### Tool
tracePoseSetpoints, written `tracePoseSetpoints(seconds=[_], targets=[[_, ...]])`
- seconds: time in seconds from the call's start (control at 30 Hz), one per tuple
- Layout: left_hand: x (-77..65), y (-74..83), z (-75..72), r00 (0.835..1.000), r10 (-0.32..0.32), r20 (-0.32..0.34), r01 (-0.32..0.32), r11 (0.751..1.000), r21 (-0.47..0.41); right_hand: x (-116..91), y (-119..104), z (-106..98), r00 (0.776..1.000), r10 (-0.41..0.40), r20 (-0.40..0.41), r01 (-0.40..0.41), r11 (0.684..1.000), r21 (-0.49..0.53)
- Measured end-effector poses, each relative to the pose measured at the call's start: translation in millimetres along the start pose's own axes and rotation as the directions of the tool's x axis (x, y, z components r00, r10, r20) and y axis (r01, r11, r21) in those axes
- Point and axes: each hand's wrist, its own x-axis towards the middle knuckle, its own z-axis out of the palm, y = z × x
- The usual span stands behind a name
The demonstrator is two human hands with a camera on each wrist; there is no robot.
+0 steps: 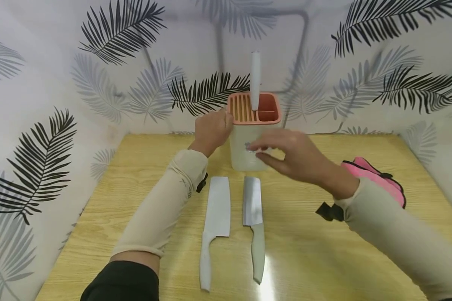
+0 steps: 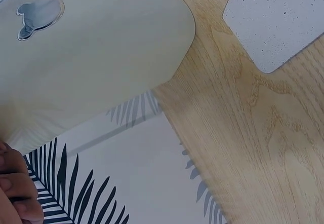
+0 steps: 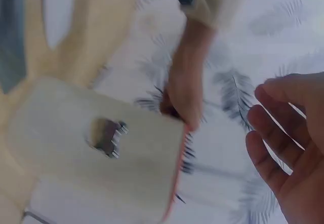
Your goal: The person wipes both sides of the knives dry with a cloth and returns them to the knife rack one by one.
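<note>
A cream knife holder [image 1: 248, 159] with an orange slotted top stands at the back of the table. My left hand [image 1: 213, 130] grips its top left edge; in the left wrist view the curled fingers [image 2: 17, 193] show beside its wall. Out of the holder's top rises a white handle [image 1: 255, 79]; whatever is below it is hidden. My right hand [image 1: 291, 152] hovers before the holder, fingers loosely bent, and in the right wrist view nothing lies between its fingers [image 3: 276, 133]. Nearer to me lie a wide white cleaver [image 1: 217, 209] and a narrower knife [image 1: 253, 205] with a pale handle.
A pink and black padded item [image 1: 376, 179] lies on the right of the wooden table [image 1: 305, 251], partly behind my right forearm. Behind the holder hangs a leaf-patterned cloth [image 1: 143, 96]. Both knives lie with their handles towards me.
</note>
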Motion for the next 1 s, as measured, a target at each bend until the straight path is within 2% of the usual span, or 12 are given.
tracePoseSetpoints(seconds=[0.1, 0.2, 0.33, 0.47, 0.7, 1.0], targets=[[-0.2, -0.7, -1.7, 1.000, 0.011, -0.005, -0.011, 1.000, 0.000, -27.7, -13.0, 19.2, 0.989, -0.108, 0.105, 0.112, 0.993, -0.040], [-0.4, -1.0, -2.0, 1.000, 0.018, -0.012, -0.018, 1.000, 0.000, -56.1, -20.4, 43.2, 0.966, -0.148, 0.213, 0.163, 0.985, -0.057], [-0.2, -0.9, -1.6, 0.999, 0.029, -0.017, -0.029, 1.000, -0.004, -89.2, -27.8, 71.4, 0.925, -0.149, 0.350, 0.195, 0.976, -0.098], [-0.4, -1.9, -1.3, 0.999, 0.034, -0.018, -0.035, 0.999, -0.011, -110.7, -33.8, 89.7, 0.889, -0.153, 0.431, 0.225, 0.967, -0.119], [0.1, -3.5, -2.9, 0.999, 0.028, -0.020, -0.028, 0.999, -0.038, -122.4, -36.7, 106.6, 0.866, -0.148, 0.478, 0.233, 0.964, -0.124], [-0.1, -2.5, -1.9, 0.999, 0.038, -0.013, -0.038, 0.999, -0.028, -125.1, -32.4, 116.1, 0.862, -0.224, 0.454, 0.343, 0.918, -0.199]])
